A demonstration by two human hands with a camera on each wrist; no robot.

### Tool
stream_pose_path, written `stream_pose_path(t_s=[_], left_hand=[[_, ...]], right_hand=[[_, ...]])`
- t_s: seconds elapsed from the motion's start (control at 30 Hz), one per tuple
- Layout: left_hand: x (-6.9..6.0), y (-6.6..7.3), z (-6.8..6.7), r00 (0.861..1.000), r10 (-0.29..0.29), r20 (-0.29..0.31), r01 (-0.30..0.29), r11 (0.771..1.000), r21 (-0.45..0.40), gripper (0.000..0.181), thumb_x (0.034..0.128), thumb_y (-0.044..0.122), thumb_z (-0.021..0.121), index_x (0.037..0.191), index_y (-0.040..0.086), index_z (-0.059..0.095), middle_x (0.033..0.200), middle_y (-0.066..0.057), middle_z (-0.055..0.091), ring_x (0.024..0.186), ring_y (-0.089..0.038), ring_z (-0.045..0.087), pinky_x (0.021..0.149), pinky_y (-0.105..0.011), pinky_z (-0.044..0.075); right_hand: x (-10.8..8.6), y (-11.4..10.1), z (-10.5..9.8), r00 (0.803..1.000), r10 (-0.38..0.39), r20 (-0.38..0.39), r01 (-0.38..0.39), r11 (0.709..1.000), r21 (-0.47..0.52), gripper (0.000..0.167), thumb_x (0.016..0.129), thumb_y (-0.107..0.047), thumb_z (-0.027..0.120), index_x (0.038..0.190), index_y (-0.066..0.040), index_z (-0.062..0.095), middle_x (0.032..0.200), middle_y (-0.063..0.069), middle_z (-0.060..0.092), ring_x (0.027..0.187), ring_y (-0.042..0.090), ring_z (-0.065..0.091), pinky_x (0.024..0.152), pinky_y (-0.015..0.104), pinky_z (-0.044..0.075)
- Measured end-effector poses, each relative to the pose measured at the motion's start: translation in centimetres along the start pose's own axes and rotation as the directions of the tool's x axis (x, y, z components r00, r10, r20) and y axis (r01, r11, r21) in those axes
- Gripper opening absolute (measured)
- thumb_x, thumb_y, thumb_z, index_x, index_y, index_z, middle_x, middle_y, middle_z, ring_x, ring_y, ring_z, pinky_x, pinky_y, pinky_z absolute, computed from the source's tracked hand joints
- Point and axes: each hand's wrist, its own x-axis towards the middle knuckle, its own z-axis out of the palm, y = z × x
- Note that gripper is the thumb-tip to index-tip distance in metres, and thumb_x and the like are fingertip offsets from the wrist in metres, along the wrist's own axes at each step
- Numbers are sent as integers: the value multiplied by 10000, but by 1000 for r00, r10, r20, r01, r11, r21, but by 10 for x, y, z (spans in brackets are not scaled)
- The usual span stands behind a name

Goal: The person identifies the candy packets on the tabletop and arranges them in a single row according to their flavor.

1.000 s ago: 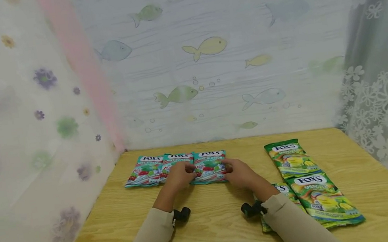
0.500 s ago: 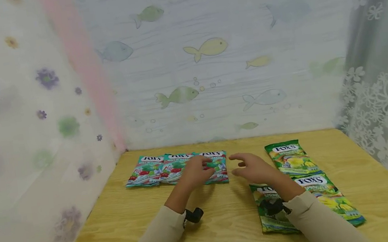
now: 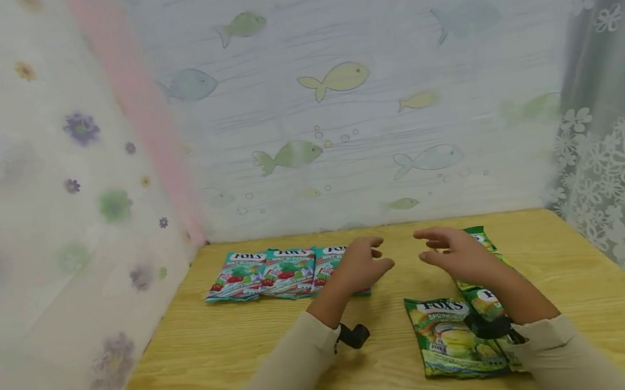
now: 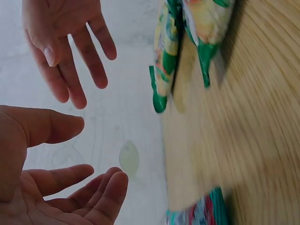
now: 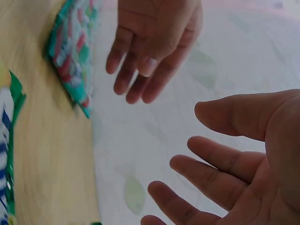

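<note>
The left hand (image 3: 358,266) is held raised above the wooden table (image 3: 194,376), beyond the nearest green Fox's Springtea packet (image 3: 447,342) and to its left; its thumb and fingers are parted widely and slightly bent, and nothing is gripped or touched by it. The right hand (image 3: 460,260) is raised directly beyond that same packet, empty too, its thumb and fingers spread wide, and is kept apart from the left. Beyond the packet and to its left, a close row is formed by the left Mint Blossom packet (image 3: 236,279), the middle Mint Blossom packet (image 3: 288,275) and the right Mint Blossom packet (image 3: 328,262), the last partly covered by the left hand in the head view. To the nearest packet's right, a second green packet (image 3: 481,301) is crossed by the right forearm (image 3: 524,299); beyond it, a far green packet (image 3: 481,237) is mostly hidden
</note>
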Motion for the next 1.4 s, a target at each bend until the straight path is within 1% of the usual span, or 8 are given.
stream_pose_path(t_s=[0.47, 0.7, 0.83, 0.9, 1.0, 1.2, 1.27, 1.4], left_hand=[[30, 43, 48, 990, -135, 50, 142, 976, -163, 704, 966, 328, 718, 1578, 129, 431, 1570, -79, 498, 1385, -287, 543, 1007, -457, 546], [38, 51, 79, 974, -213, 76, 226, 922, -314, 688, 974, 270, 724, 1557, 47, 436, 1583, -134, 459, 1337, -331, 576, 1002, -488, 546], [43, 52, 94, 967, -243, 77, 252, 871, -422, 225, 969, 184, 735, 1006, -20, 647, 1132, -101, 643, 966, -293, 684, 923, -453, 591], [46, 52, 101, 965, -251, 70, 256, 864, -434, 400, 964, 173, 739, 664, 127, 478, 740, -25, 510, 661, -225, 559, 853, -434, 592], [49, 49, 111, 970, -231, 73, 238, 857, -457, 658, 963, 161, 730, 561, 257, 218, 538, 50, 170, 475, -158, 186, 593, -389, 464], [46, 45, 121, 963, -253, 93, 257, 756, -602, 679, 956, 126, 715, 528, 307, 220, 499, 67, 155, 448, -138, 76, 478, -360, 196], [46, 46, 123, 956, -283, 76, 269, 747, -608, 678, 952, 132, 723, 535, 318, 223, 495, 72, 155, 438, -137, 75, 463, -358, 176], [46, 49, 124, 948, -315, 41, 279, 764, -582, 664, 949, 143, 729, 535, 319, 241, 477, 71, 169, 432, -136, 83, 470, -357, 178]], right_hand=[[-18, 45, -56, 983, 126, -133, -126, 992, 2, 634, 1082, -407, 543, 1572, -28, 406, 1575, 301, 412, 1413, 538, 419, 1020, 670, 482], [-21, 69, -67, 973, 181, -146, -180, 983, 20, 663, 1093, -384, 520, 1579, 36, 356, 1568, 371, 354, 1402, 596, 361, 1028, 716, 431], [-25, 86, -69, 958, 254, -131, -253, 967, 23, 734, 1091, -441, 494, 1582, 72, 310, 1562, 418, 301, 1388, 633, 322, 1010, 740, 412], [-28, 97, -71, 945, 305, -118, -303, 952, 30, 782, 1088, -482, 472, 1591, 83, 271, 1565, 439, 261, 1381, 647, 308, 1005, 741, 412], [-32, 113, -72, 925, 368, -93, -363, 930, 60, 819, 1086, -504, 452, 1601, 91, 228, 1562, 454, 234, 1362, 633, 337, 965, 663, 485], [-34, 130, -69, 912, 402, -79, -392, 913, 114, 789, 1095, -476, 442, 1609, 80, 222, 1562, 445, 245, 1344, 582, 411, 726, 387, 510], [-33, 133, -68, 914, 397, -86, -387, 916, 111, 766, 1099, -455, 445, 1602, 86, 240, 1528, 449, 304, 1239, 558, 498, 698, 385, 494], [-30, 134, -66, 912, 402, -83, -390, 912, 127, 730, 1098, -403, 479, 1591, 92, 267, 922, 191, 623, 650, 253, 547, 583, 380, 478]])
